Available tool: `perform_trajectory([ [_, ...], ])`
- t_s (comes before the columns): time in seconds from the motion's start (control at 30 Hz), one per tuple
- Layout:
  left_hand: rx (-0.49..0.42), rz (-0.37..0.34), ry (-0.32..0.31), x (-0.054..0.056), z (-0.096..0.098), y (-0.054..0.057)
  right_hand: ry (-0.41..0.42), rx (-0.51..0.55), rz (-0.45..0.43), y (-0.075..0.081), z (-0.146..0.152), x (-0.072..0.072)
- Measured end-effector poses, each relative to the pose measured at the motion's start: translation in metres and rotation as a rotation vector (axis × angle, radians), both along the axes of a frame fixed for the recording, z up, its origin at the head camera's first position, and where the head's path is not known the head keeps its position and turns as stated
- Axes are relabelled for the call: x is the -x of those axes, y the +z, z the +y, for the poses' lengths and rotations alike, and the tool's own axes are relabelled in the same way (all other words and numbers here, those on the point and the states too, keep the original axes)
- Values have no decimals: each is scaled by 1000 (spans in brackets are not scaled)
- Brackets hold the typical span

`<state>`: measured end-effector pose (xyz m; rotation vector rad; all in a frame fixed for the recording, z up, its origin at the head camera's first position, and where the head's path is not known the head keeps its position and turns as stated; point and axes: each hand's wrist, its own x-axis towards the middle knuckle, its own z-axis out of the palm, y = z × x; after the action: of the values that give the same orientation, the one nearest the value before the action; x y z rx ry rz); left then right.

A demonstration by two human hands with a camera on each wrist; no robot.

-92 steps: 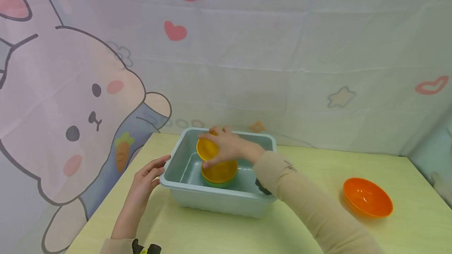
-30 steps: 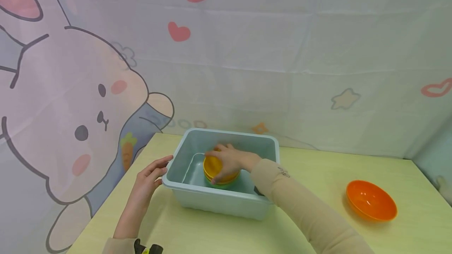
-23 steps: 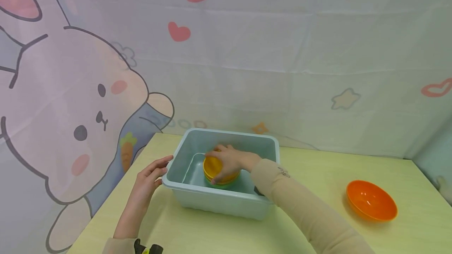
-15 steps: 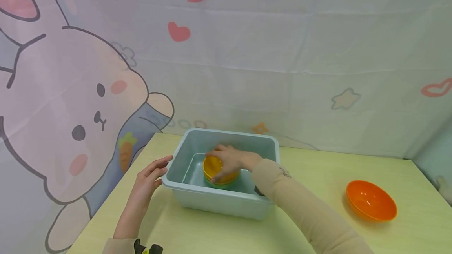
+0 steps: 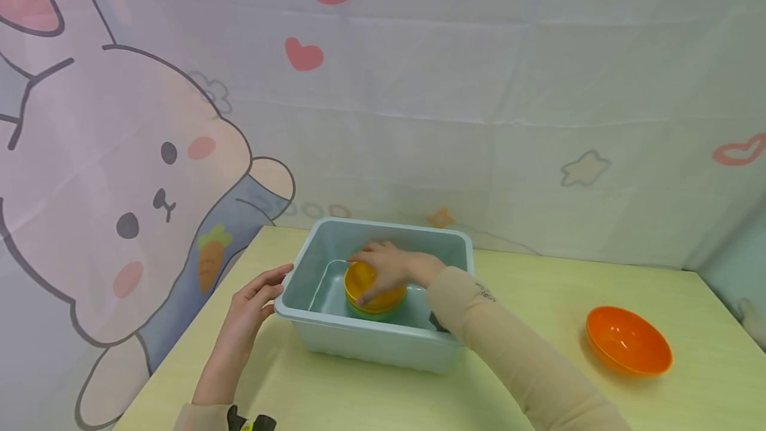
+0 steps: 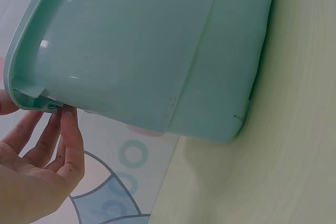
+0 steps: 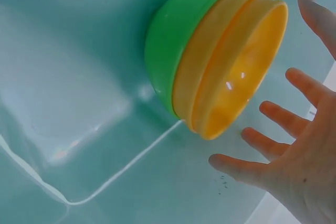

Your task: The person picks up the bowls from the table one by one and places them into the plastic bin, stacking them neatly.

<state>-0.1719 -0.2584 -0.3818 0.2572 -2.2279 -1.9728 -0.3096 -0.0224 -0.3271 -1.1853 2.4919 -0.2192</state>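
A light blue-green plastic basin (image 5: pixel 374 344) stands on the table. My left hand (image 5: pixel 254 298) holds the left end of its rim; in the left wrist view the fingertips (image 6: pixel 71 121) sit under the lip. Inside the basin are nested bowls: two yellow bowls (image 7: pixel 262 66) in a green bowl (image 7: pixel 170 45). Over this stack is my right hand (image 5: pixel 389 271). The right wrist view shows its fingers (image 7: pixel 283 119) spread and apart from the upper yellow bowl's rim. In the head view the hand covers part of the stack.
An orange bowl (image 5: pixel 628 340) stands upright on the table to the right of the basin. Behind the pale yellow table (image 5: pixel 526 298) hangs a cloth backdrop (image 5: pixel 455 85) with a cartoon rabbit and hearts.
My right hand has lowered a yellow bowl into the stack and let go of it; its fingers have since lifted slightly. My left hand stays at the basin's rim.
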Motion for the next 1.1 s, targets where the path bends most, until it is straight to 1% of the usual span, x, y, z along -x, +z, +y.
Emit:
perform_trajectory([
  [0.23, 3, 2, -1, 0, 0, 1, 7, -53, 38, 9, 1, -2],
  [0.4, 4, -2, -4, 1, 1, 1, 9, -64, 67, 15, 3, -3],
  [0.67, 8, -23, 7, 1, 2, 3, -6, -46, 21, 23, 6, -5],
  [0.83, 6, -25, 10, -1, 0, 2, -3, -53, -1, 29, 7, -8],
  [0.93, 1, -24, 7, -3, 0, 2, 6, -59, -1, 33, 7, -12],
  [1.1, -4, -15, -6, -1, 1, 3, 13, -77, 16, 40, 8, -14],
])
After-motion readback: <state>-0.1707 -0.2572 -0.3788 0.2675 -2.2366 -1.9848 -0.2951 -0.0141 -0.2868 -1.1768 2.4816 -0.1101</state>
